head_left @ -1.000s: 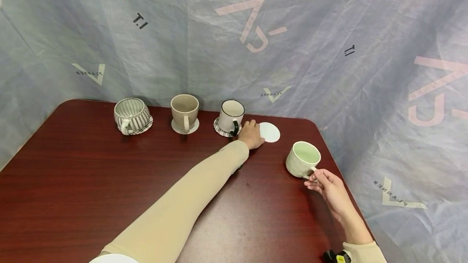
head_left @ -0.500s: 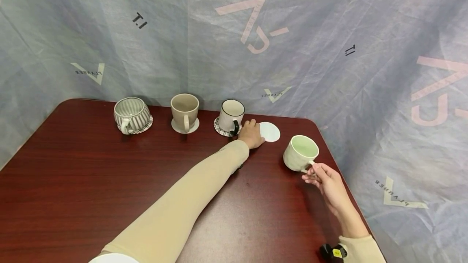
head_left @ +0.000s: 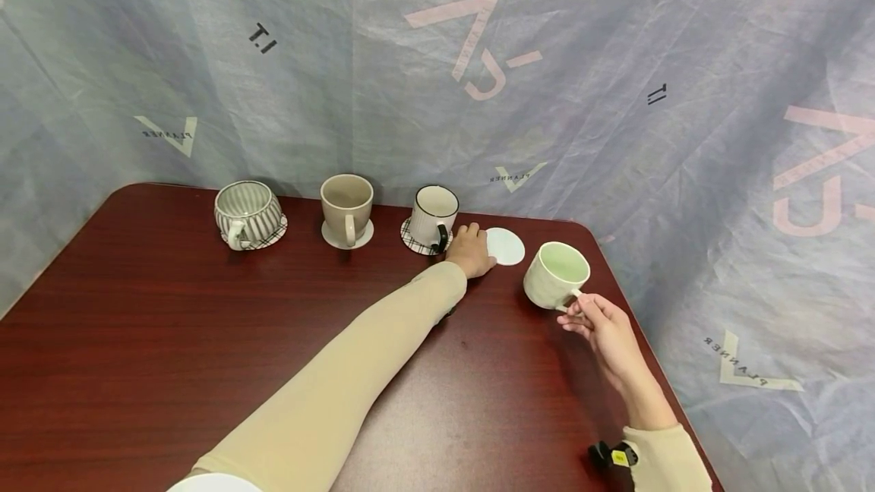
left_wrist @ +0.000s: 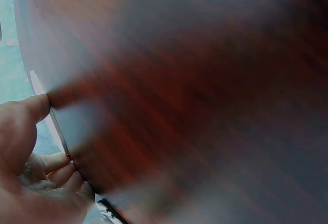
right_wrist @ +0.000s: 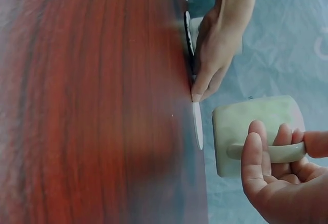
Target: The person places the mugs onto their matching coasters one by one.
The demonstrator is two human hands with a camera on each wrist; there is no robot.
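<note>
A pale green mug (head_left: 547, 279) hangs above the table at the right, tilted a little. My right hand (head_left: 604, 332) pinches its handle (right_wrist: 287, 154) between thumb and fingers, and the right wrist view shows a gap between mug and table. To the left of it lies a round white coaster (head_left: 506, 247), flat near the back edge. My left hand (head_left: 470, 250) holds the left rim of this coaster; in the left wrist view the thumb (left_wrist: 38, 105) and a finger (left_wrist: 56, 161) meet its edge at two spots.
Along the back stand a striped round cup (head_left: 256, 220) on a plaid coaster, a beige mug (head_left: 342, 211) on a white coaster, and a white mug (head_left: 429, 220) with black rim and handle on another plaid coaster, close beside my left hand. A grey printed cloth (head_left: 307, 82) hangs behind the table.
My right hand has carried the green mug up and left across the head view, closer to the white coaster. The left hand and the coaster have stayed put.
</note>
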